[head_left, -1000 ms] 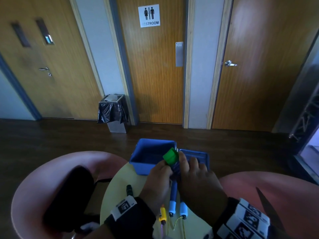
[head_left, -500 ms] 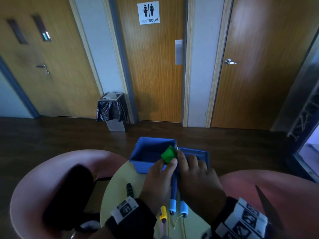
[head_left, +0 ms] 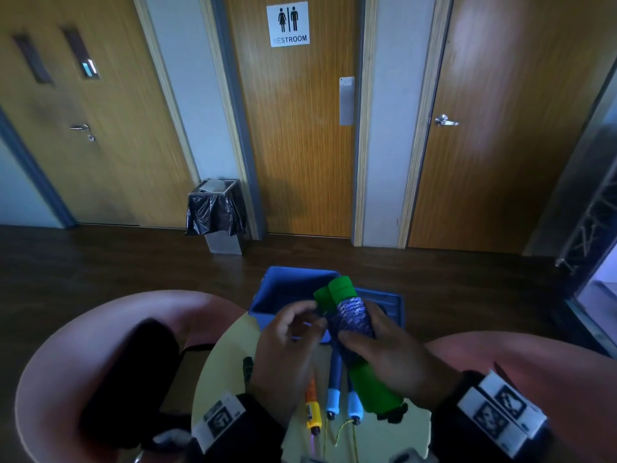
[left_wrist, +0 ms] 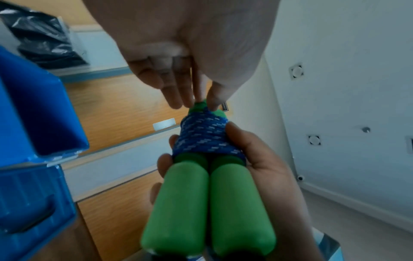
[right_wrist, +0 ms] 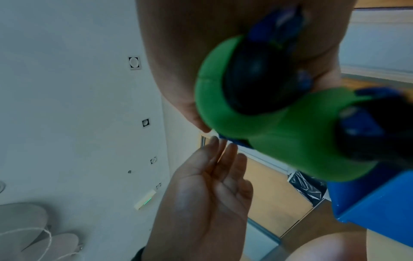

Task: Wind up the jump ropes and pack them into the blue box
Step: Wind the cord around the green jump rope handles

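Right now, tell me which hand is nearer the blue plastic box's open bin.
Left. The left hand hovers at the blue plastic box beside its near wall, fingers loose. The right hand sits further right, gripping the green-handled jump rope bundle.

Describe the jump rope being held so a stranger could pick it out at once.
Start at the round pale yellow table, where an open blue plastic box stands at the far edge. Just in front of it, the right hand grips a jump rope with two fat green foam handles, blue-and-white braided cord wound round them. The ropes lying on the table have thin blue or orange-yellow handles.
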`<state>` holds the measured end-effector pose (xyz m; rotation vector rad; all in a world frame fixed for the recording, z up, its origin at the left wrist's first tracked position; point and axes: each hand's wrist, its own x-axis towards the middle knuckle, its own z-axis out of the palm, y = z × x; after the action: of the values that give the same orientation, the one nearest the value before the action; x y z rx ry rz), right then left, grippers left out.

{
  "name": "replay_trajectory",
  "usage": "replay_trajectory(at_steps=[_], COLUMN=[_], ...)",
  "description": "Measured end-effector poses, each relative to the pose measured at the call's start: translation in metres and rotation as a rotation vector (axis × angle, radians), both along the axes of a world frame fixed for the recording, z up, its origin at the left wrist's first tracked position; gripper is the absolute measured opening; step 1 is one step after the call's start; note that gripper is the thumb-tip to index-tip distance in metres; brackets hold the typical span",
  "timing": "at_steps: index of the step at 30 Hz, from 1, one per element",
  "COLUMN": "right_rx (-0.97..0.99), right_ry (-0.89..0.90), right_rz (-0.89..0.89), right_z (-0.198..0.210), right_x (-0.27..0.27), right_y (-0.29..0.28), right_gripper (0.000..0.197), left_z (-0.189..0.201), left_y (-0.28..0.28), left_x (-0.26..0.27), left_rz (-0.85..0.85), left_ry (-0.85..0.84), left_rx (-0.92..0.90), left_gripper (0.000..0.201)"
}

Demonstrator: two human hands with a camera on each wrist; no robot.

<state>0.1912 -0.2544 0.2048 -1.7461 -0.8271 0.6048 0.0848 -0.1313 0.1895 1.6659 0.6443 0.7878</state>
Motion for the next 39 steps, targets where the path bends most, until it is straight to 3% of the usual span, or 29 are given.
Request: replay_trajectory(at_steps=[4, 13, 19, 23, 28, 31, 34, 36, 39], right_rx=[0.038, 0.033, 0.016, -0.026, -0.120, -0.163, -0.244, -0.373, -0.433], right_ry=[0.029, -0.263, -0.138, 0.001, -0.083, -0.031, 0.030, 0.025, 0.166], right_rz=[0.045, 0.037, 0.073, 0.039, 0.061, 0.090, 0.146, 0.272, 0.381], right_z=[0.005, 0.014, 0.011, 0.001, -0.028, -0.038, -0.039, -0.036, -0.038], right_x=[-0.003, -0.010, -0.004, 0.002, -0.003, -0.004, 0.005, 0.009, 0.010], right_y=[0.000, -0.006, -0.005, 0.005, 0.028, 0.050, 0.076, 0.094, 0.121], right_gripper=[0.022, 0.034, 0.023, 0.017, 0.023, 0.025, 0.041, 0.050, 0.046], left_z=[0.007, 0.016, 0.007, -0.002, -0.018, -0.028, -0.037, -0.041, -0.050], left_y=[0.001, -0.009, -0.005, 0.000, 0.029, 0.061, 0.099, 0.121, 0.155], left_x=[0.000, 0.007, 0.005, 0.004, 0.003, 0.001, 0.002, 0.007, 0.022], left_rz=[0.034, 0.083, 0.032, -0.090, -0.180, -0.237, -0.108, -0.156, -0.335], left_ry=[-0.009, -0.015, -0.006, 0.077, 0.234, 0.297, 0.193, 0.185, 0.337], left_rx=[0.108, 0.110, 0.526, 0.360, 0.188, 0.380, 0.657, 0.643, 0.414], left_gripper=[0.012, 0.009, 0.022, 0.029, 0.031, 0.032, 0.041, 0.041, 0.027])
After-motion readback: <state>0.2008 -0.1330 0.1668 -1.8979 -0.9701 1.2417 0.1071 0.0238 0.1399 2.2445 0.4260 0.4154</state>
